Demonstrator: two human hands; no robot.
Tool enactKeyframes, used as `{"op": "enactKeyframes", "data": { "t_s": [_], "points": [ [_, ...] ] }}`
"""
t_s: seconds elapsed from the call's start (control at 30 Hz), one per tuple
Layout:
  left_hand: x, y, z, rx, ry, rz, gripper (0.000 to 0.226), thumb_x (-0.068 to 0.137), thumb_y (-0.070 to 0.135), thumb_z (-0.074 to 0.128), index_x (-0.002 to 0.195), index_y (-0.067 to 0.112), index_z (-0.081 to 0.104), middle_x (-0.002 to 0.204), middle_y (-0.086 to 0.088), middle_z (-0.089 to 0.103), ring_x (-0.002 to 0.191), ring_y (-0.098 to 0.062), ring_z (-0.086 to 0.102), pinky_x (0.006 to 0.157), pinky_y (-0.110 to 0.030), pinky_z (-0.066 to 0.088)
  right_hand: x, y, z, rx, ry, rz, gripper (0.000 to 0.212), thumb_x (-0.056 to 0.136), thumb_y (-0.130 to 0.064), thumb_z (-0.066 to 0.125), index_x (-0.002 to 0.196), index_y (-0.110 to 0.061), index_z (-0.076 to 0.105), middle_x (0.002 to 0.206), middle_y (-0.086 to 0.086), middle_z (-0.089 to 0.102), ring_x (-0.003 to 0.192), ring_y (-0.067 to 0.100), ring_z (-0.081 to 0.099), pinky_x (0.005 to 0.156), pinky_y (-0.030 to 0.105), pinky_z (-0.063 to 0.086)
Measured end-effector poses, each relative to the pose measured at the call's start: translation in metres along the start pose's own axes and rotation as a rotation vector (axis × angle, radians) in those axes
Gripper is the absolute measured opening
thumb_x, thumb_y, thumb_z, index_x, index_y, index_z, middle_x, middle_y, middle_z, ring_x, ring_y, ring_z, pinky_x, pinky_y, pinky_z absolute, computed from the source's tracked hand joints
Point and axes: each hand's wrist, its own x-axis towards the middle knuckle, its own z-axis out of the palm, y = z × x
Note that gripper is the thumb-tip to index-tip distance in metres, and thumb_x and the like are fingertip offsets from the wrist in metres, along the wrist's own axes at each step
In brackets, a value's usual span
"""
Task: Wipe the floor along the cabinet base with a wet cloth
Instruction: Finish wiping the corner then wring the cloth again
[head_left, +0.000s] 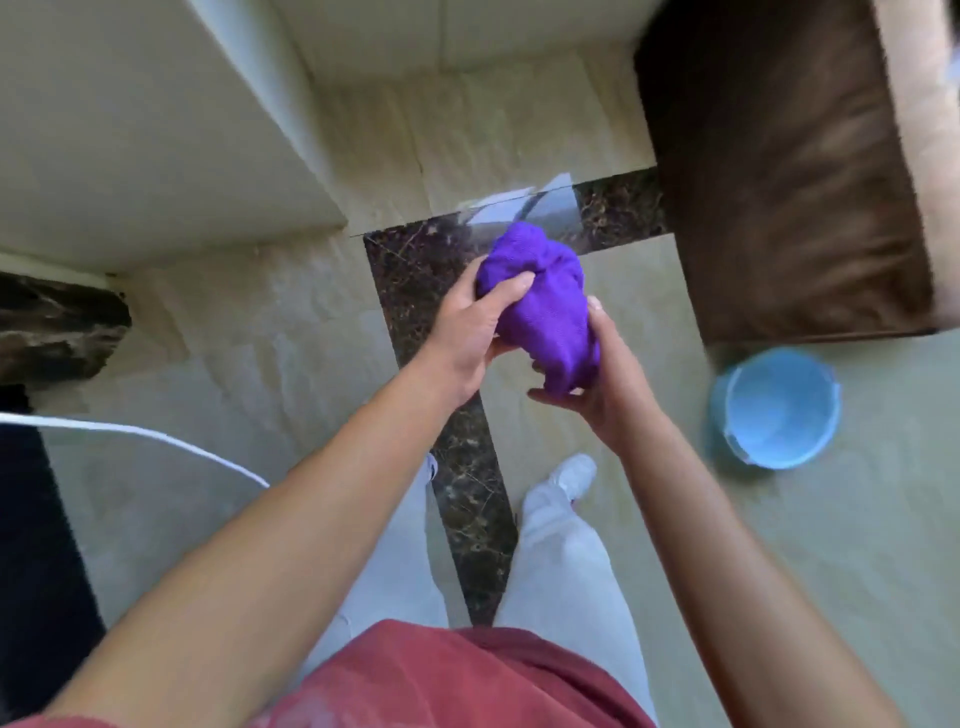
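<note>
Left hand (467, 332) and right hand (597, 384) both clench a bunched purple microfibre cloth (540, 306), standing over glossy tiled floor (291, 332). Risk: drips make tiles slippery; round blue plastic bucket (779, 410) near feet could get kicked.

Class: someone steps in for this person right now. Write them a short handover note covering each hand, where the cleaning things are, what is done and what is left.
Left hand: gripping the bunched purple cloth from the left.
Right hand: cupping the same cloth from below and the right.
Bucket: on the floor to the right, beside the brown seat.
Cabinet: ahead on the left.
Done: cloth in hand, held up off the floor.
Left: crouch and wipe along the cabinet base; no wiping visible yet.
</note>
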Motion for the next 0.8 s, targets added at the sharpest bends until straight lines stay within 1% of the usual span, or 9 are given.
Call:
{"op": "enactKeyframes", "data": {
  "t_s": [0.1, 0.2, 0.27, 0.33, 0.43, 0.5, 0.57, 0.63, 0.8],
  "points": [
    [-0.004, -0.037, 0.052, 0.2, -0.08, 0.004, 0.025, 0.093, 0.009, 0.064, 0.114, 0.023, 0.06, 0.108, -0.002, 0.067, 0.095, -0.014, 0.063, 0.076, -0.033, 0.055, -0.017, 0.012, -0.06, 0.331, -0.126, -0.102, 0.054, 0.096, -0.046, 0.054, 0.141, -0.016, 0.052, 0.139, 0.015, 0.061, 0.114, 0.032, 0.063, 0.093, 0.058, 0.053],
    [-0.006, -0.088, 0.117, 0.466, -0.148, 0.013, 0.034, 0.093, 0.001, 0.062, 0.126, 0.005, 0.056, 0.113, -0.01, 0.065, 0.101, -0.018, 0.06, 0.097, -0.044, 0.051, -0.031, 0.017, -0.137, 0.413, 0.067, -0.279, 0.045, 0.095, -0.01, 0.06, 0.138, -0.001, 0.049, 0.135, 0.025, 0.06, 0.113, 0.031, 0.062, 0.103, 0.051, 0.049],
    [-0.01, -0.123, 0.161, 0.599, -0.19, -0.031, 0.033, 0.093, 0.005, 0.064, 0.125, 0.005, 0.056, 0.113, -0.011, 0.066, 0.101, -0.019, 0.061, 0.103, -0.05, 0.049, -0.04, 0.023, -0.193, 0.421, 0.201, -0.315, 0.041, 0.091, 0.001, 0.062, 0.131, -0.001, 0.054, 0.123, 0.022, 0.066, 0.105, 0.028, 0.064, 0.101, 0.046, 0.051],
    [-0.014, -0.155, 0.205, 0.71, -0.203, -0.03, 0.039, 0.089, 0.015, 0.07, 0.126, 0.01, 0.056, 0.113, -0.007, 0.066, 0.098, -0.016, 0.063, 0.1, -0.047, 0.053, -0.051, 0.029, -0.252, 0.517, 0.266, -0.32, 0.035, 0.089, 0.003, 0.062, 0.122, -0.006, 0.058, 0.11, 0.014, 0.068, 0.097, 0.025, 0.065, 0.094, 0.043, 0.053],
    [-0.018, -0.199, 0.259, 0.881, -0.24, 0.049, 0.066, 0.088, 0.023, 0.073, 0.146, 0.025, 0.04, 0.131, -0.006, 0.057, 0.111, -0.015, 0.061, 0.097, -0.034, 0.052, -0.063, 0.037, -0.326, 0.644, 0.277, -0.315, 0.032, 0.086, 0.003, 0.061, 0.115, -0.011, 0.061, 0.103, 0.01, 0.069, 0.094, 0.026, 0.064, 0.087, 0.04, 0.053],
    [-0.019, -0.23, 0.296, 0.966, -0.308, 0.026, 0.061, 0.092, 0.027, 0.069, 0.147, 0.025, 0.042, 0.134, -0.009, 0.058, 0.117, -0.02, 0.061, 0.1, -0.038, 0.052, -0.069, 0.042, -0.371, 0.699, 0.301, -0.313, 0.033, 0.085, 0.001, 0.06, 0.115, -0.011, 0.062, 0.107, 0.013, 0.067, 0.098, 0.028, 0.063, 0.089, 0.042, 0.051],
    [-0.022, -0.259, 0.335, 0.928, -0.392, -0.172, 0.045, 0.093, 0.041, 0.065, 0.131, 0.016, 0.063, 0.126, -0.01, 0.07, 0.115, -0.022, 0.067, 0.098, -0.047, 0.056, -0.072, 0.046, -0.414, 0.767, 0.314, -0.304, 0.036, 0.083, -0.004, 0.06, 0.118, -0.009, 0.061, 0.111, 0.016, 0.064, 0.103, 0.03, 0.06, 0.092, 0.045, 0.048],
    [-0.024, -0.282, 0.367, 0.872, -0.457, -0.365, 0.052, 0.089, 0.055, 0.064, 0.116, 0.011, 0.072, 0.117, -0.009, 0.075, 0.108, -0.024, 0.072, 0.09, -0.048, 0.06, -0.072, 0.048, -0.45, 0.811, 0.314, -0.3, 0.043, 0.085, -0.006, 0.059, 0.128, -0.004, 0.059, 0.118, 0.019, 0.063, 0.107, 0.032, 0.06, 0.097, 0.049, 0.048],
    [-0.003, -0.323, 0.416, 0.751, -0.444, -0.378, 0.027, 0.091, 0.026, 0.071, 0.113, 0.011, 0.065, 0.107, -0.009, 0.07, 0.094, -0.024, 0.066, 0.089, -0.047, 0.054, -0.06, 0.049, -0.508, 0.863, 0.413, -0.317, 0.043, 0.087, -0.01, 0.068, 0.128, -0.003, 0.056, 0.119, 0.017, 0.065, 0.107, 0.029, 0.063, 0.101, 0.049, 0.05]
  ]
}}
